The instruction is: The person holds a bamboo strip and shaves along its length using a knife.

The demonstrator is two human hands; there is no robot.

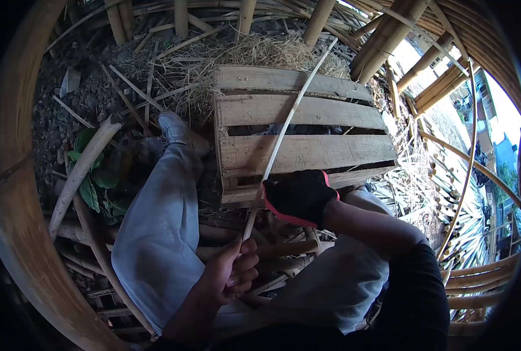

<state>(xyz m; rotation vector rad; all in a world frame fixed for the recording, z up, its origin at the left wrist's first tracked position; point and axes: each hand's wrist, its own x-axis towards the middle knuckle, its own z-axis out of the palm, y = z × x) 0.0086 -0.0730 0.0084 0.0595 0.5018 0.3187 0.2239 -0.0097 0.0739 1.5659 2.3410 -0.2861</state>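
Observation:
A long, thin bamboo strip (288, 120) runs up at a slant from my lap across a slatted wooden crate (307, 153). My bare left hand (240, 270) is closed round the strip's lower end, fingers curled in. Higher up, my right hand (301, 199) wears a black glove with a pinkish-red edge and lies against the strip, just in front of the crate's near side. Its fingers are bent and mostly hidden by the back of the glove, so what they grip cannot be made out.
My legs, in grey trousers (161, 216), spread on both sides of the crate. A thick bamboo pole (14, 175) curves along the left. Straw (266, 52) lies behind the crate. Green leaves (99, 181) and a cut pole (85, 169) are at left; bamboo rails (483, 275) stand at right.

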